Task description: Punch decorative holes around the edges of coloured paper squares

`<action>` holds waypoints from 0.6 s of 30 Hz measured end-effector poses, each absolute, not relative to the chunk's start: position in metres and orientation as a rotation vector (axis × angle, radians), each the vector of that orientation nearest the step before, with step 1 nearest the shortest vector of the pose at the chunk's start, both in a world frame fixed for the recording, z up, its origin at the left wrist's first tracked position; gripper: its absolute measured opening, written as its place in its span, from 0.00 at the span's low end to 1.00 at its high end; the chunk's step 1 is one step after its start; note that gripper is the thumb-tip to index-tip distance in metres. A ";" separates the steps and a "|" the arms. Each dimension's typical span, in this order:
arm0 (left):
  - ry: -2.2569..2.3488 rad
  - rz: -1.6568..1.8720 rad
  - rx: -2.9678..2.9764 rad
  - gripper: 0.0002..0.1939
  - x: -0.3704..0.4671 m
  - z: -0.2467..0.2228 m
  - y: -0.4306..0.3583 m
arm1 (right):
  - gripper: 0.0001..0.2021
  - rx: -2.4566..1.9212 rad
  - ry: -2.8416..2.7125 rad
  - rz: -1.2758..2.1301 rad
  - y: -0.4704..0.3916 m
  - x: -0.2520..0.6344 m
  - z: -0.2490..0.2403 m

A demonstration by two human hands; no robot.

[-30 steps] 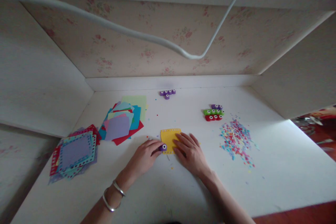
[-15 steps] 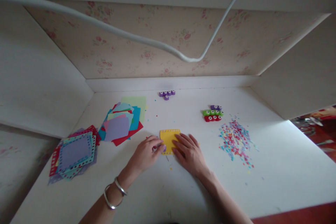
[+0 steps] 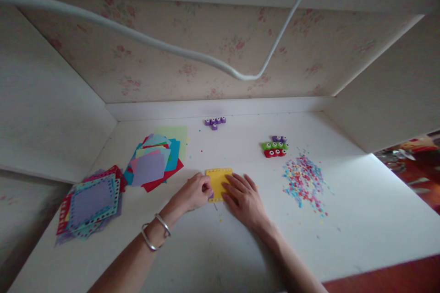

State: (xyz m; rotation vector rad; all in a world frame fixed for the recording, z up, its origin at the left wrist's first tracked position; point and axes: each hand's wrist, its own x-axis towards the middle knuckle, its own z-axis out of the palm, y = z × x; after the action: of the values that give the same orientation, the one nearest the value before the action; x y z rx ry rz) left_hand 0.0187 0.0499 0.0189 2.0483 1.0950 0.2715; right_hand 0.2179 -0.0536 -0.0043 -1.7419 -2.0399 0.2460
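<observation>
A square of yellow paper [image 3: 217, 184] lies on the white tabletop, with punched holes along its far and near edges. At its left edge my left hand [image 3: 196, 192] is closed on a small purple craft punch [image 3: 211, 196], mostly hidden by the fingers. My right hand [image 3: 246, 200] rests flat on the right side of the paper, fingers spread.
Plain coloured papers [image 3: 148, 170] lie to the left, and a stack of hole-edged papers [image 3: 91, 203] nearer. Purple punches [image 3: 214, 127] stand by the wall. Green and red punches [image 3: 274, 152] are right, near scattered paper bits [image 3: 304, 178]. A white cable [image 3: 192, 53] hangs in front.
My left hand's fingers have curled more tightly, with the thumb now over the purple punch at the paper's left edge. The right hand stays on the paper. The whole view has shifted slightly.
</observation>
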 end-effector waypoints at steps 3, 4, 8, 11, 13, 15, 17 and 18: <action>1.042 0.257 2.020 0.07 0.012 0.024 0.051 | 0.15 -1.722 -2.027 0.236 -0.054 0.218 -0.004; 1.032 0.259 2.009 0.08 0.008 0.026 0.050 | 0.15 -1.720 -2.024 0.235 -0.054 0.218 -0.004; 1.037 0.292 1.973 0.11 -0.013 0.032 0.044 | 0.15 -1.724 -2.024 0.242 -0.054 0.218 -0.004; 1.099 0.396 2.015 0.12 -0.034 0.030 0.040 | 0.15 -1.741 -2.040 0.250 -0.054 0.219 -0.004; 1.142 0.475 2.050 0.12 -0.045 0.026 0.035 | 0.15 -1.749 -2.047 0.255 -0.054 0.219 -0.004; 1.156 0.510 2.045 0.12 -0.053 0.019 0.029 | 0.15 -1.749 -2.051 0.252 -0.054 0.219 -0.004; 1.165 0.534 2.021 0.12 -0.056 0.013 0.021 | 0.15 -1.746 -2.054 0.249 -0.054 0.219 -0.005; 1.178 0.554 2.017 0.13 -0.056 0.010 0.018 | 0.15 -1.745 -2.055 0.247 -0.054 0.219 -0.005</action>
State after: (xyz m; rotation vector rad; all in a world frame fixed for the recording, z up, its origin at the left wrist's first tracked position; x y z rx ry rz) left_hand -0.0560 0.0176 0.0096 2.0166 1.1781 0.5544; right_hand 0.2186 -0.0542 -0.0050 -1.7448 -2.0546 0.2473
